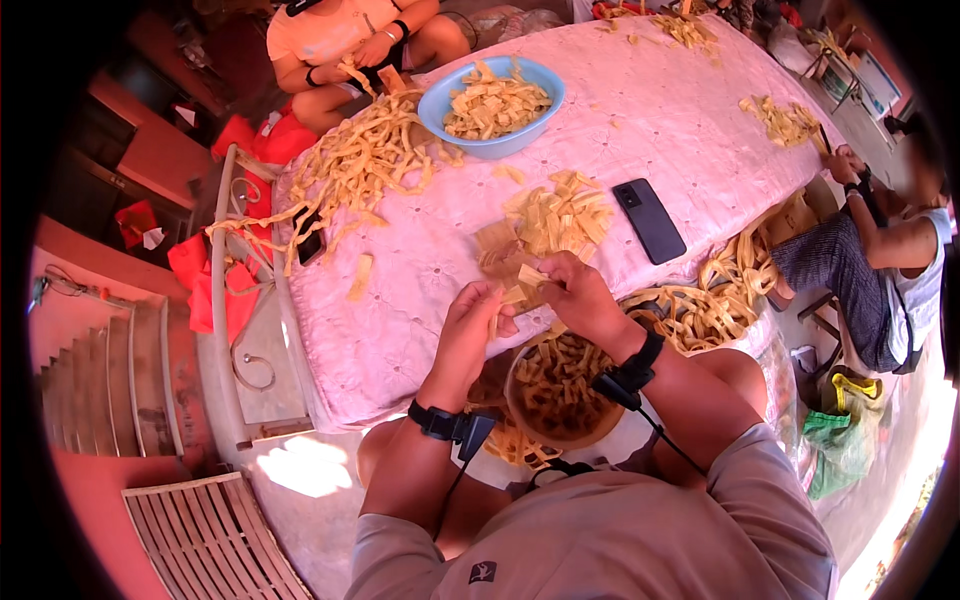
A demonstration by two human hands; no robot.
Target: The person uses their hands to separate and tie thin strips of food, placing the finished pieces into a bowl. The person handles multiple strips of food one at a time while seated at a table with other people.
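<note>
My left hand [474, 319] pinches a narrow pale yellow strip [513, 295] between thumb and fingers; its material is unclear. In my right hand [576, 286] is a short flat piece [532, 275] of the same stuff, close to the left fingertips. Both hands are over the near edge of a pink quilted cover [420, 300]. Just beyond them lies a brown board [491, 241], partly under a heap of flattened yellow pieces [566, 214]. Below my wrists, between my knees, a round tub [517, 397] holds many folded pieces [570, 375].
A blue basin [540, 135] of flat pieces stands beyond, beside a tangle of long strips [367, 154]. A black smartphone [649, 220] lies right. More strips [697, 307] fill a sack beside my knee. Two people [337, 37] [885, 240] sit nearby. A metal bed rail [221, 300] borders the left.
</note>
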